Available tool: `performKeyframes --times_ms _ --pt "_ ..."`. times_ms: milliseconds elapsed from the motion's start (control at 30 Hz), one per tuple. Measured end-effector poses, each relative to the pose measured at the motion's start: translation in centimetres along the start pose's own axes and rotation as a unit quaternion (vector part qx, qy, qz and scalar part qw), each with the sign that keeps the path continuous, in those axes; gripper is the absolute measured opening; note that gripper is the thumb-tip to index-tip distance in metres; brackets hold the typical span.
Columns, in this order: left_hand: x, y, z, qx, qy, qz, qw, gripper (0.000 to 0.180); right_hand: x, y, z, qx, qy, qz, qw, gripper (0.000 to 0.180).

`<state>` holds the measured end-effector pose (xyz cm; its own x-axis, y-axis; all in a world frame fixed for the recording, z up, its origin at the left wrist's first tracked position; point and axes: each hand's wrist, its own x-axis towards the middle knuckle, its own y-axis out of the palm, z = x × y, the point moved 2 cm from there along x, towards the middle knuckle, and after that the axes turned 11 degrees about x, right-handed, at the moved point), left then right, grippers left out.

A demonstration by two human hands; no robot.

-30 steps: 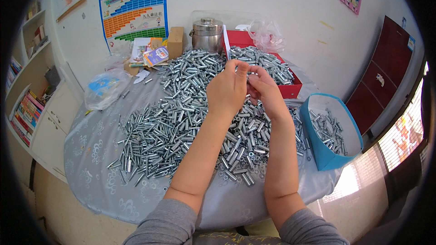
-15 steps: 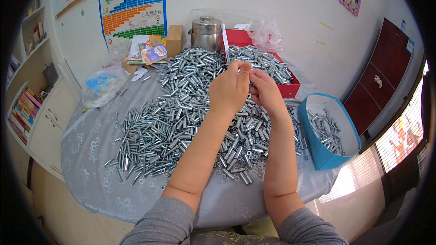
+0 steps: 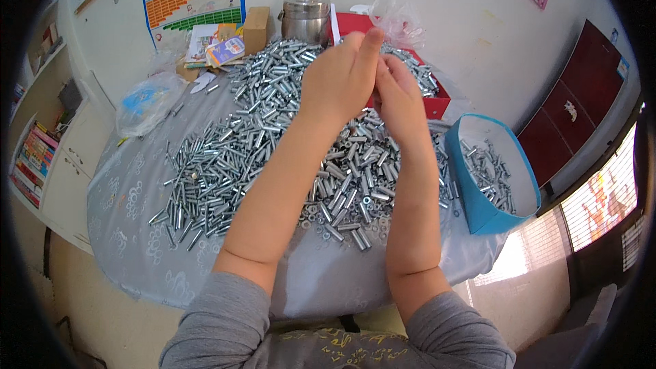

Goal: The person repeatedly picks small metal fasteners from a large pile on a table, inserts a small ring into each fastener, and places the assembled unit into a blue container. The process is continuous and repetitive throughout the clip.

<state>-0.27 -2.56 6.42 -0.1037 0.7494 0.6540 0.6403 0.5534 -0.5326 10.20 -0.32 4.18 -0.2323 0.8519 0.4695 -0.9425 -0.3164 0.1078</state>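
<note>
My left hand (image 3: pixel 339 74) and my right hand (image 3: pixel 401 99) meet over the far part of a big heap of metal pieces. Both have their fingers curled in, the left thumb pointing up. Whatever is pinched between them is hidden behind the fingers. Below lies the heap: thin bolts (image 3: pixel 219 174) mostly to the left, short metal sleeves (image 3: pixel 352 188) nearer the middle, and small nuts or washers (image 3: pixel 313 217) along the front edge. Behind my hands, a red box (image 3: pixel 437 107) holds more of these metal pieces.
At right stands a blue fabric bin (image 3: pixel 476 198) with assembled-looking bolts inside. Behind the heap are a steel pot (image 3: pixel 305 20), a cardboard box (image 3: pixel 256 29) and paper packets (image 3: pixel 224 50). A clear plastic bag (image 3: pixel 147 104) lies at the left on the grey tablecloth (image 3: pixel 126 212).
Both hands have come up and look larger, still together with fingers closed. The table and heap have shifted slightly upward in the view.
</note>
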Motion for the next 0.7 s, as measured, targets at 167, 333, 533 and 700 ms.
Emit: performKeyframes --times_ms 167,333,533,700 --pt "-0.9 -2.8 1.2 0.018 -0.016 0.014 1.0 0.076 -1.1 1.2 1.1 0.03 0.023 0.063 0.997 0.025" --pt "-2.7 -3.3 2.6 -0.017 -0.051 -0.011 0.998 0.08 -1.7 2.9 0.9 -0.009 0.038 0.09 0.995 0.025" --pt "-3.3 -4.0 2.8 -0.019 -0.058 0.0 0.998 0.076 -1.7 3.0 0.4 -0.027 0.05 0.108 0.993 0.025" --pt "-2.6 -3.9 2.3 -0.028 -0.015 -0.033 0.999 0.074 -1.8 3.1 0.7 -0.016 0.032 0.1 0.994 0.023"
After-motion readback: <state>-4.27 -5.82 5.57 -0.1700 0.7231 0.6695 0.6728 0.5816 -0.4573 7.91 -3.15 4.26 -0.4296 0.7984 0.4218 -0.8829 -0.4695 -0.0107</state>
